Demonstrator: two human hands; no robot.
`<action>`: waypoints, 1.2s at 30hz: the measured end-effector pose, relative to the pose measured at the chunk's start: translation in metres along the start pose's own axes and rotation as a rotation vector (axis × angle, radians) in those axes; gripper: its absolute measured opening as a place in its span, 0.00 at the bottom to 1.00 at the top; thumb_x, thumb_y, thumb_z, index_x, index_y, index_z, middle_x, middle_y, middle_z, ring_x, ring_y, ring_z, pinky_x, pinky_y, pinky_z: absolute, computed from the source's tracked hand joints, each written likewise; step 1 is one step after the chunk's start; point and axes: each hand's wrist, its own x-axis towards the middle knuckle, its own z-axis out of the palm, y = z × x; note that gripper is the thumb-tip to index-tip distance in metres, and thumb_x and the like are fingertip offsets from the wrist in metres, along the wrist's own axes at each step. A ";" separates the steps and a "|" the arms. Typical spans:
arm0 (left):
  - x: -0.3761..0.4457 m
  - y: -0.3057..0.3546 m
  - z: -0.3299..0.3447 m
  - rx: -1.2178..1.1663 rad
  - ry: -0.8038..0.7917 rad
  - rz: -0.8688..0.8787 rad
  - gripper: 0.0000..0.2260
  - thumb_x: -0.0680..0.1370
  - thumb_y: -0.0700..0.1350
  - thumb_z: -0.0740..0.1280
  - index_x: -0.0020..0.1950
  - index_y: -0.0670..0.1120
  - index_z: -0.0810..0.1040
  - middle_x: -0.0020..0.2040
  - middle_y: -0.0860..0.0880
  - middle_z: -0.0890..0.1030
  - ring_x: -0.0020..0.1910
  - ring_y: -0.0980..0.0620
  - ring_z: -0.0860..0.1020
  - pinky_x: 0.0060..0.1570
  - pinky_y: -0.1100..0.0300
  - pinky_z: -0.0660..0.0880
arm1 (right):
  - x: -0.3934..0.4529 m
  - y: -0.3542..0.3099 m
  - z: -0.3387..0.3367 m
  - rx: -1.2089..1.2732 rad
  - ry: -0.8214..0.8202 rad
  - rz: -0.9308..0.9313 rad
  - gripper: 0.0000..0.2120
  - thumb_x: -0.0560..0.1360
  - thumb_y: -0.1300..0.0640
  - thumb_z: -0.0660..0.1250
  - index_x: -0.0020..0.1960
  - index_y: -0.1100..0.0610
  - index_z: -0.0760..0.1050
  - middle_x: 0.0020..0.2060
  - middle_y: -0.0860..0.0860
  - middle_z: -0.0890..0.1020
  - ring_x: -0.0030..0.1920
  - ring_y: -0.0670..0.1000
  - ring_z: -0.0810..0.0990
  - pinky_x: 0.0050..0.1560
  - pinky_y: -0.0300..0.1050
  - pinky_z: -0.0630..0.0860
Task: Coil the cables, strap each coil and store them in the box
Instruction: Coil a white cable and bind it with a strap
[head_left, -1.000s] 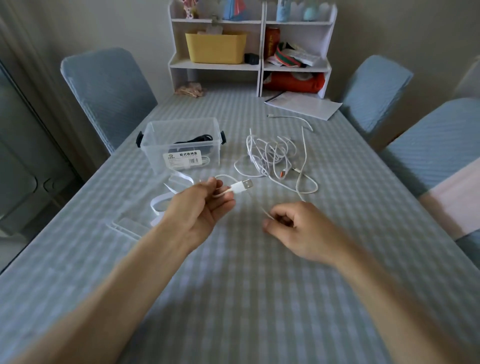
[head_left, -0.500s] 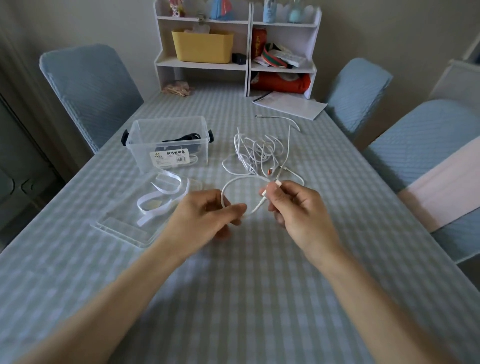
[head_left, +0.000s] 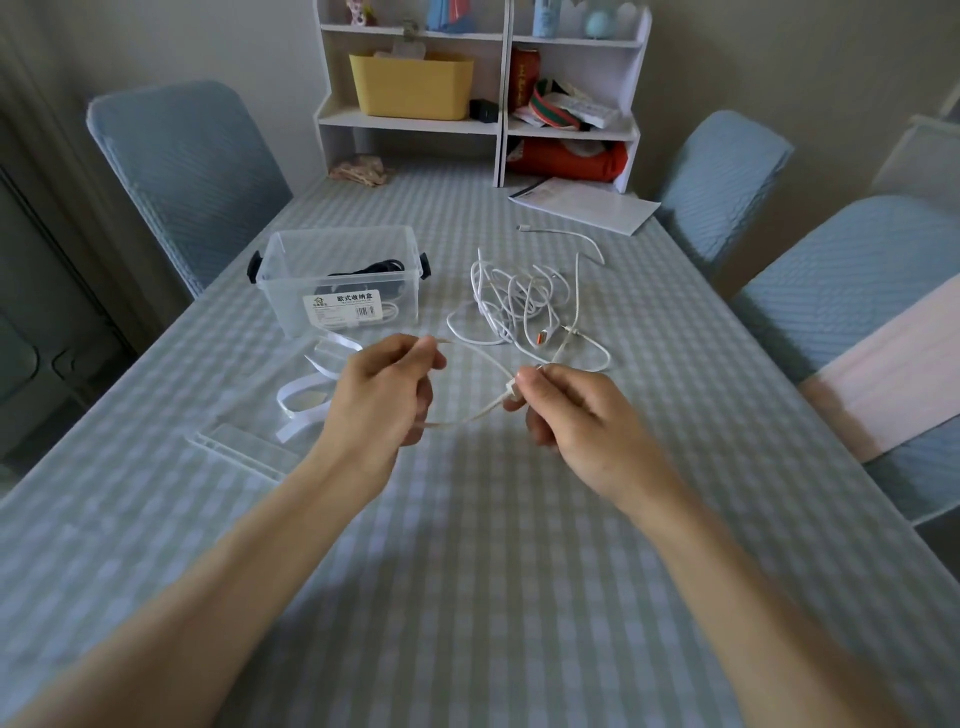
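Half a second ago the hands held a small round loop. Now the left hand (head_left: 382, 395) and right hand (head_left: 576, 415) have pulled apart, each pinching the white cable (head_left: 475, 415), so coiling has only begun. More cables (head_left: 519, 301) lie mid-table. The box (head_left: 343, 280) sits toward the table's left edge.

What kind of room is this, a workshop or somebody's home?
Most likely a home dining room. A long table with a checked cloth has fabric-covered chairs around it, and a small white shelf at the far end holds household odds and ends.
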 end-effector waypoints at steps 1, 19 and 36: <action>0.000 -0.001 0.001 -0.077 0.030 -0.039 0.12 0.83 0.45 0.61 0.41 0.42 0.75 0.24 0.50 0.64 0.23 0.54 0.59 0.21 0.63 0.55 | 0.000 0.000 -0.001 -0.016 0.003 0.011 0.17 0.81 0.45 0.62 0.41 0.54 0.80 0.25 0.44 0.73 0.30 0.44 0.71 0.35 0.40 0.69; -0.004 -0.009 0.003 0.310 -0.214 0.108 0.10 0.81 0.51 0.64 0.47 0.51 0.83 0.25 0.49 0.75 0.24 0.54 0.70 0.27 0.66 0.68 | -0.007 -0.014 -0.024 0.158 -0.235 0.385 0.18 0.81 0.47 0.62 0.38 0.57 0.68 0.22 0.49 0.61 0.21 0.46 0.54 0.24 0.37 0.49; -0.015 -0.010 0.008 0.544 -0.164 0.333 0.13 0.82 0.47 0.63 0.39 0.47 0.79 0.21 0.51 0.67 0.23 0.51 0.65 0.25 0.58 0.62 | -0.013 -0.005 -0.001 -0.722 0.024 -0.060 0.13 0.78 0.51 0.59 0.36 0.54 0.63 0.28 0.49 0.73 0.31 0.54 0.71 0.32 0.45 0.62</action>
